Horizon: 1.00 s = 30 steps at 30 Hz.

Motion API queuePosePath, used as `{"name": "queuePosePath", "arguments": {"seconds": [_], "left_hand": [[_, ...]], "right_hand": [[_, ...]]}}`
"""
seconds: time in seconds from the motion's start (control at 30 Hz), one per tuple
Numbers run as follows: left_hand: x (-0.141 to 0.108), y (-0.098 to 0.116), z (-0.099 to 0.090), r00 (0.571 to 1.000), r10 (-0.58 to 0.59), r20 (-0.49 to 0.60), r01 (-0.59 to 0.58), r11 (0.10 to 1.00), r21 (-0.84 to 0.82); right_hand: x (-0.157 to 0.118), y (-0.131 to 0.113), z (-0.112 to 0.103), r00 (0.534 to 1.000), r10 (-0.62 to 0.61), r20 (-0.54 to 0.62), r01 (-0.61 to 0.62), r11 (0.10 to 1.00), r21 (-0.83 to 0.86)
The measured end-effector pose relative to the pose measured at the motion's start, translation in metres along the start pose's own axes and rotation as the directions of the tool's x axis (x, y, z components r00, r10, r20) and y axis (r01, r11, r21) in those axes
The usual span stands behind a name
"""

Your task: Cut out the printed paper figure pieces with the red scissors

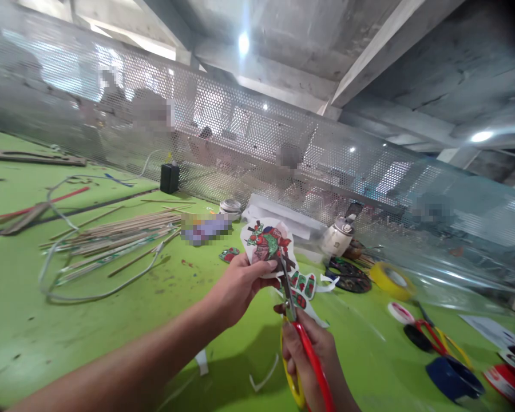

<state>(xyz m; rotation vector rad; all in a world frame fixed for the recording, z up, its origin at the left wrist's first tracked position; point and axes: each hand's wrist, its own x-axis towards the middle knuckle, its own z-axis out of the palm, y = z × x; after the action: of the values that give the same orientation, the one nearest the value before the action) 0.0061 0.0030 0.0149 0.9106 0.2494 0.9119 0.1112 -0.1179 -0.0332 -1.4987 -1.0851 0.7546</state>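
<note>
Because my left hand (242, 286) pinches the illustrated paper (268, 240) right beside the blades of the scissors (290, 309) gripped in my right hand (315, 349), above the green counter (38, 343), a slip could slice the drawing or nick me.

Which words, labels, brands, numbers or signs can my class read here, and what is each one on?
None can be read.
White bottle: small mark on its front, too small to read.
Yellow tape roll: any print is too blurred to read.
Purple item: pixelated, unreadable.
Paper picture in the left hand: coloured drawing, no legible lettering.
</note>
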Motion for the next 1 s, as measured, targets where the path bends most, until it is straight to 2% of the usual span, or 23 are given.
{"name": "queuePosePath", "arguments": {"seconds": [0.17,0.53,0.67,0.83,1.0], "left_hand": [[0.0,0.0,0.0,1.0,-0.005,-0.024,0.005,1.0,0.006],[0.002,0.0,-0.001,0.999,-0.018,-0.038,0.016,0.998,-0.055],[0.004,0.002,-0.001,0.996,-0.02,-0.087,0.013,0.996,-0.087],[0.007,-0.001,-0.003,0.988,-0.015,-0.156,0.007,0.999,-0.051],[0.009,-0.002,-0.008,0.982,0.051,-0.182,-0.052,0.999,-0.001]], "right_hand": [[-0.001,-0.004,0.0,0.999,0.032,-0.017,-0.032,0.999,0.008],[0.001,-0.001,0.002,0.998,-0.029,-0.046,0.029,0.999,-0.018],[0.003,0.0,0.004,0.998,0.005,-0.068,-0.003,1.0,0.02],[0.009,0.001,0.008,0.995,-0.043,-0.088,0.042,0.999,-0.019],[0.013,0.006,0.01,0.998,0.038,-0.055,-0.039,0.999,-0.009]]}}
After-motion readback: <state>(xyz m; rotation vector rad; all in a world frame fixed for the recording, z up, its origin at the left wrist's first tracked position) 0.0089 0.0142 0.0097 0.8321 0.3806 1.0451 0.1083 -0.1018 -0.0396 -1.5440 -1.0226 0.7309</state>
